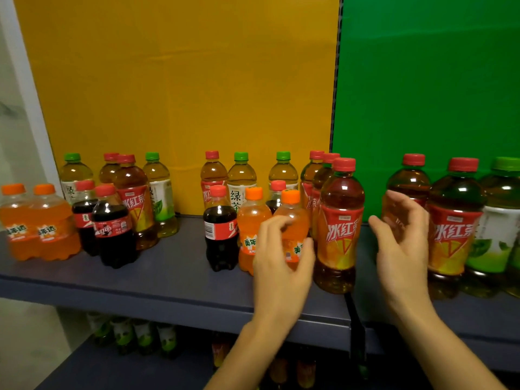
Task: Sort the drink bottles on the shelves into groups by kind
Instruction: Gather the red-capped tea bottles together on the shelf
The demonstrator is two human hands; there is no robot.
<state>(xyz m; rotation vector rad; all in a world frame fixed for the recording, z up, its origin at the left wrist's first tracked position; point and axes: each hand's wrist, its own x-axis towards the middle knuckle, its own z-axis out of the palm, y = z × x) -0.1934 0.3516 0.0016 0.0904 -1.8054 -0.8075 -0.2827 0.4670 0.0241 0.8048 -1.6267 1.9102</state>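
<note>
Left hand (281, 254), low in the middle of the frame, curls round a small orange soda bottle (295, 209), fingers on its left side and thumb on its right. How firm the grip is cannot be told, as the hand is blurred. Right hand (405, 243), lower right of centre, is spread with loosely bent fingers and holds nothing. It hovers between a tall iced tea bottle (340, 229) at the front and another red-capped tea bottle (409, 182) behind its fingertips.

That soda bottle stands near the front of the dark shelf (168, 274), just beside a second orange soda (250, 220) and a cola bottle (221, 235). It looks full, so probably fairly heavy for its size. The smooth plastic and glossy label may be slippery, and the thin wall likely gives under a hard squeeze. The waist at the label seems the best place to hold it, since a cap grip would let it swing into its neighbours.

At the far left of the frame two more orange sodas (36, 220) stand together, likely where this one belongs. Further back, green tea bottles (241, 187) mix with red-capped teas. Behind them rise a yellow panel (183, 80) and, at the right, a green panel (436, 80).
</note>
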